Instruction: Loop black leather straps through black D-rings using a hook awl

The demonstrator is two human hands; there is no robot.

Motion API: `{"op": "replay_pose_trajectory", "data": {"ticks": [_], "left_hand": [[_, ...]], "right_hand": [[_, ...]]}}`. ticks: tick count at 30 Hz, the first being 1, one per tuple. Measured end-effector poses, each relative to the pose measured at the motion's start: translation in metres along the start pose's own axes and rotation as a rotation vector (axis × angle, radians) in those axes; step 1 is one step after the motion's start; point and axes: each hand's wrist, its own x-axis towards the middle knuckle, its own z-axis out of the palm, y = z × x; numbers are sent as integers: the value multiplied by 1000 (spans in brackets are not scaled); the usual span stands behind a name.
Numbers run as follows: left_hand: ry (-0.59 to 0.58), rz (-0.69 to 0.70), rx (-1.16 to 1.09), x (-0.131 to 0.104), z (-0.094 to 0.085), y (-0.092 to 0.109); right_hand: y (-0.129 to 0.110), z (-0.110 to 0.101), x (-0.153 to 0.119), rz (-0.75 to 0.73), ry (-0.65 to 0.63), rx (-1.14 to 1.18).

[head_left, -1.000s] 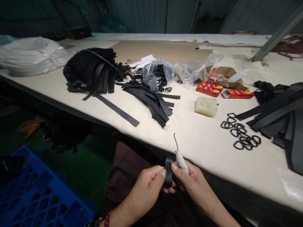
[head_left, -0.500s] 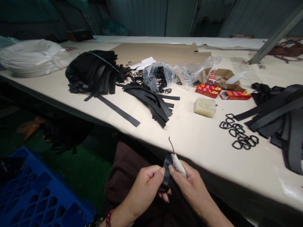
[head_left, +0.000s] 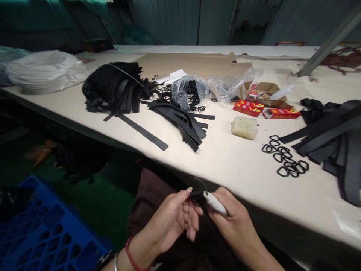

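Observation:
My right hand is closed around the white-wrapped handle of a hooked awl. The awl's thin, dark bent tip points up and to the left. A short black strap shows beside the handle, against the right hand's fingers; its lower part is hidden. My left hand is turned palm up just left of the strap, its fingers loosely curled and the thumb apart from them. Its fingertips are near or touching the strap's edge; I cannot tell which. Both hands are above my lap, in front of the table edge.
On the table are black D-rings, a yellowish wax block, red boxes, loose black straps, a tied strap bundle and a plastic bag of rings. A blue pallet lies on the floor at left.
The left thumb and fingers have come off their pinch on the strap, and the palm has turned up. The awl and strap have tilted and dropped slightly.

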Motion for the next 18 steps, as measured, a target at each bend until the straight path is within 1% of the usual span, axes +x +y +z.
{"op": "replay_pose_trajectory", "data": {"ticks": [3, 4, 6, 8, 11, 14, 16, 18], "left_hand": [[117, 192, 147, -3, 1, 0], [147, 249, 214, -4, 2, -1], [165, 315, 351, -5, 3, -4], [171, 342, 459, -6, 4, -7], [214, 350, 522, -6, 4, -11], [232, 429, 555, -4, 4, -14], [222, 483, 565, -2, 4, -15], [224, 493, 564, 0, 4, -16]], "right_hand": [[-6, -3, 1, 442, -25, 241], [-7, -3, 1, 542, -45, 332], [-8, -4, 0, 659, -72, 496], [-8, -3, 0, 728, -87, 627], [-6, -1, -1, 780, -109, 752], [-5, 1, 0, 787, -84, 784], [-7, 4, 1, 786, -49, 776], [-8, 7, 1, 787, -20, 756]]}}
